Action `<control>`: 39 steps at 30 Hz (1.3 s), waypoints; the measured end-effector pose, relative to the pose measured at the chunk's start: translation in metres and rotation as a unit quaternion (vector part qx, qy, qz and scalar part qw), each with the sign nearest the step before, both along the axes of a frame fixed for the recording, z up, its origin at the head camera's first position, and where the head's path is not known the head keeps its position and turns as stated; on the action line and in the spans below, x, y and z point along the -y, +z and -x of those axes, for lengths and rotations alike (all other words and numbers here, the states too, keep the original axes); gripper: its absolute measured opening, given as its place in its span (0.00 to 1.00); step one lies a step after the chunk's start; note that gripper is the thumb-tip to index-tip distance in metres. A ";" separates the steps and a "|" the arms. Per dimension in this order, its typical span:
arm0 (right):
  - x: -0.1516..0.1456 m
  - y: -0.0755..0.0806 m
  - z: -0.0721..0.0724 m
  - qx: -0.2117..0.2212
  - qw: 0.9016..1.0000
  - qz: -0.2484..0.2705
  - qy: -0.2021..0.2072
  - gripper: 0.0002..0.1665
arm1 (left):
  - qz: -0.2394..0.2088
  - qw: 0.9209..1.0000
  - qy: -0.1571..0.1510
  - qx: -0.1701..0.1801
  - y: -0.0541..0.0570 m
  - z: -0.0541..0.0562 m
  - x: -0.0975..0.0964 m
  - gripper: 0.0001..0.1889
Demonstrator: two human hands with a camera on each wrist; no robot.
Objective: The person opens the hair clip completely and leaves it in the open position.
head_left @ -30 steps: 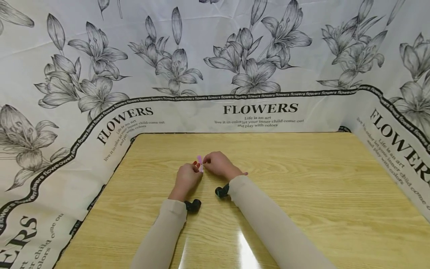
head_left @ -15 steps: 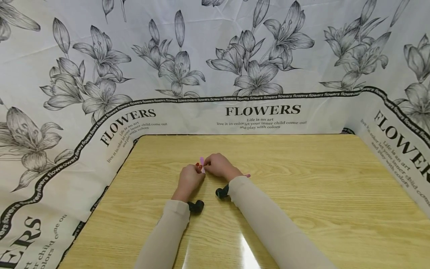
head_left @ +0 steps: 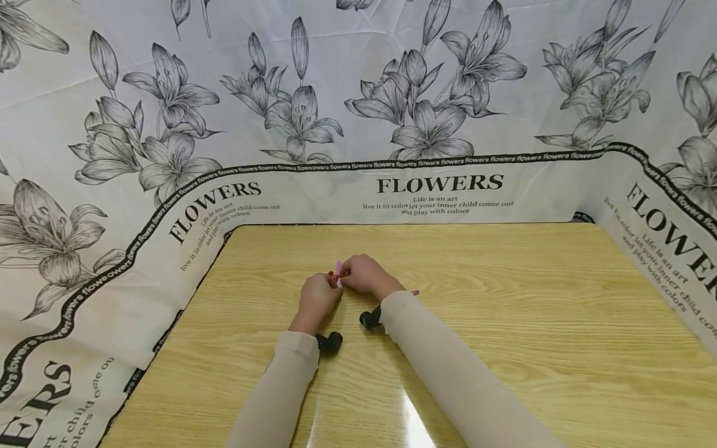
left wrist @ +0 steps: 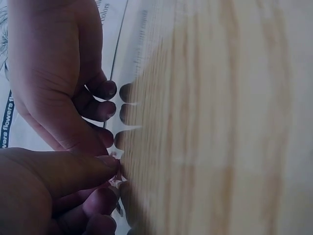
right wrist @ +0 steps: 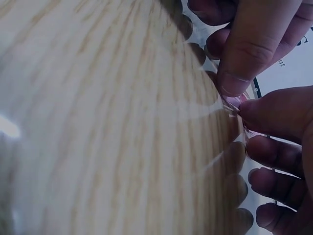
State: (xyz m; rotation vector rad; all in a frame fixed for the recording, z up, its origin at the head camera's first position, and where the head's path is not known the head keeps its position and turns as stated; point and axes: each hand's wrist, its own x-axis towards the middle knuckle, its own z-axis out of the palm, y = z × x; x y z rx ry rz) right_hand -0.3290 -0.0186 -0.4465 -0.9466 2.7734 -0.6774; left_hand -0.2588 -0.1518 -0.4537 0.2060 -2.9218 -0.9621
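Both hands meet over a small pink strip (head_left: 338, 265) at the left of the table, with a small red piece (head_left: 331, 274) beside it. My left hand (head_left: 318, 302) pinches the pink strip between thumb and finger. From the right, my right hand (head_left: 366, 275) pinches it too, the fingertips of the two hands almost touching. In the left wrist view, the left thumb (left wrist: 93, 169) presses down right by the right fingertips. A pink sliver (right wrist: 234, 101) shows between the thumbs in the right wrist view. The fingers hide most of it, and its exact kind cannot be made out.
Another thin pink piece (head_left: 415, 292) lies on the table just past the right wrist. The wood-grain table (head_left: 504, 298) is glossy. White cloth (head_left: 313, 193) with flower prints encloses its back and sides. A black wrist camera (head_left: 329, 343) sits under each forearm.
The view shifts slightly. The hands stay at the same spot, the left one turning a little closer to the right. Less of the pink strip shows above the fingers.
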 end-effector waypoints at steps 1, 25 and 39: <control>0.000 0.000 0.001 0.002 1.000 -0.002 0.001 0.07 | 0.003 1.000 0.001 0.001 0.000 0.000 0.000 0.11; -0.005 0.004 0.001 0.028 0.999 -0.031 0.003 0.08 | -0.003 1.000 0.000 0.020 -0.002 0.001 -0.003 0.04; -0.016 0.002 0.004 0.009 0.998 -0.045 0.036 0.06 | -0.014 1.000 -0.007 0.024 -0.002 0.001 0.002 0.06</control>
